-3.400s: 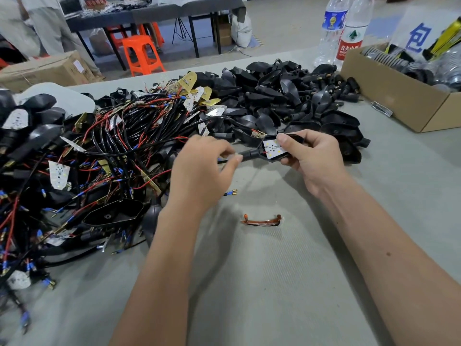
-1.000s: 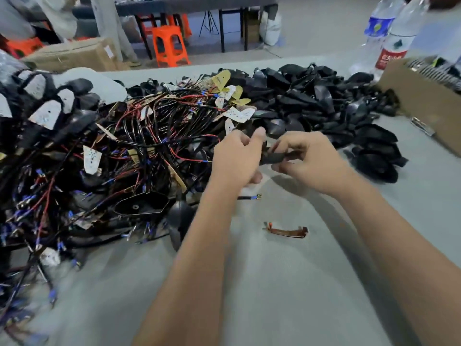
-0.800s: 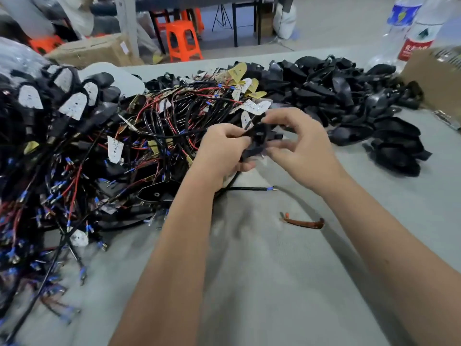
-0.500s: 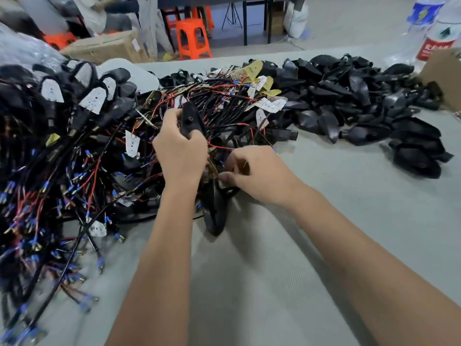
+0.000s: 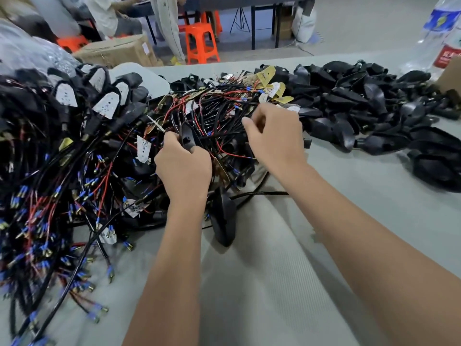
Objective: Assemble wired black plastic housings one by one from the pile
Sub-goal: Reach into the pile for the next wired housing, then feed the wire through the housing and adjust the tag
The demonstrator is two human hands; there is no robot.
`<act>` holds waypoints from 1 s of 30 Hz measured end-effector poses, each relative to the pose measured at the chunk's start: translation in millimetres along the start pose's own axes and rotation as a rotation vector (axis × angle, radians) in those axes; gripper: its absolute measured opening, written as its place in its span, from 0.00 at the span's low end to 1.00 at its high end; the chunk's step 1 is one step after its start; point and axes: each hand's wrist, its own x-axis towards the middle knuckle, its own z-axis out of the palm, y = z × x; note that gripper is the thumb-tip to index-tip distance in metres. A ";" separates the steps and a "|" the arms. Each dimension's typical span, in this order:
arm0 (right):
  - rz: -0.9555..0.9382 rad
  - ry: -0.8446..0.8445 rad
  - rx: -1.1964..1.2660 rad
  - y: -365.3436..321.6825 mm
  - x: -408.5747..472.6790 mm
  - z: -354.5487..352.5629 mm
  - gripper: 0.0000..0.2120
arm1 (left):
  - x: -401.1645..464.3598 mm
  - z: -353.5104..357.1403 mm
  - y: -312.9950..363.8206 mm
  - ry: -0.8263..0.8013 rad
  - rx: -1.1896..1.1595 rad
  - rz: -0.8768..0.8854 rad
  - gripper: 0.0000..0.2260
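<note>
A tangled pile of wired black housings [image 5: 87,151] with red and black leads and blue-tipped terminals covers the left and middle of the grey table [image 5: 274,283]. My left hand [image 5: 183,168] grips one black housing [image 5: 187,137] upright at the pile's near edge. My right hand [image 5: 274,136] hovers over the pile's middle with its fingers curled; whether it pinches a wire is hidden. Another black housing [image 5: 224,218] lies on the table just below my left hand, a black cable running from it.
A heap of bare black housing shells [image 5: 374,116] lies at the right. Water bottles [image 5: 439,33] and a cardboard box corner [image 5: 451,76] stand at the far right. Beyond the table are an orange stool [image 5: 202,41], a carton [image 5: 117,52] and people.
The assembled housing moved in my left hand from the table's middle to the wire pile. My right hand let go, dipped to the pile's near edge, then rose over its middle.
</note>
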 end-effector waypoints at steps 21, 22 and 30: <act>0.474 -0.428 0.445 -34.5 20.5 39.0 0.25 | 16.6 32.9 52.3 0.016 -0.202 -0.090 0.13; 0.496 -0.448 0.513 -32.3 21.5 38.3 0.25 | 16.1 32.0 53.1 0.029 -0.194 -0.087 0.13; 0.368 -0.443 0.584 -12.5 9.5 35.5 0.12 | 25.6 30.7 67.2 -0.235 0.257 0.025 0.13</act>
